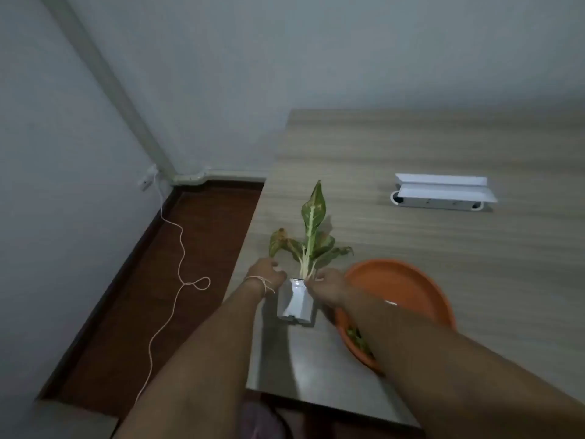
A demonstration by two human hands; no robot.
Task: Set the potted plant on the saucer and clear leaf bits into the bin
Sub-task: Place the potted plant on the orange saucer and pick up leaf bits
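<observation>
- Head view looks down over both forearms at a wood-grain desk pushed near a wall corner.
- Potted plant in a white pot stands upright on the desk near its left edge, just beside the saucer, not on it.
- Orange saucer lies to the right of the pot; right forearm crosses over its near rim and hides part of it.
- Left hand is at the pot's left upper rim, fingers curled in; looks like it grips the rim, but contact is blurred, cannot tell for sure.
- Right hand is at the right upper rim by the stems, fingers pinched in; same doubt about a real hold.
- Two hands on opposite sides probably because the pot is tall and narrow with a top-heavy leaf, so it would tip with one.
- Green leaf bits sit inside the saucer's near edge, beside the right forearm.
- Judgement: plant step not yet done; a short lift to the right would land it on the saucer, and the bits lie where the pot may go.
- No bin clearly in view; a dim pinkish shape under the desk edge cannot be identified.
- White flat box sits far back on the desk, well apart; a thin cord trails on the floor at left.
</observation>
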